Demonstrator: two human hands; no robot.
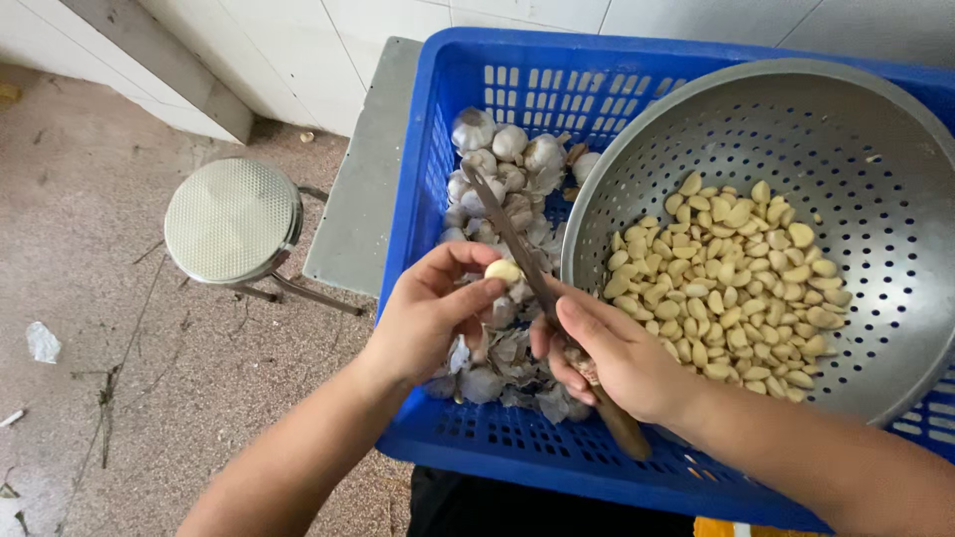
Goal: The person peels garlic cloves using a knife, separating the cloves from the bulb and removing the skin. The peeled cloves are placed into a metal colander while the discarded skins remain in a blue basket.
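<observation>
Over the blue crate (438, 129), left hand (423, 313) pinches a garlic clove (502, 269); right hand (607, 353) grips the knife (512, 239).

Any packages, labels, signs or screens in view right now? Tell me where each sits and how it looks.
None in view: no package, label, sign or screen.
Only containers: a blue slotted plastic crate in front of the person, and a round perforated metal colander resting in its right side.

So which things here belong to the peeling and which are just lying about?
In use: left hand with garlic clove; right hand with knife; garlic bulbs; metal colander of peeled cloves; blue crate.
Lying about: metal stool; floor litter.
</observation>
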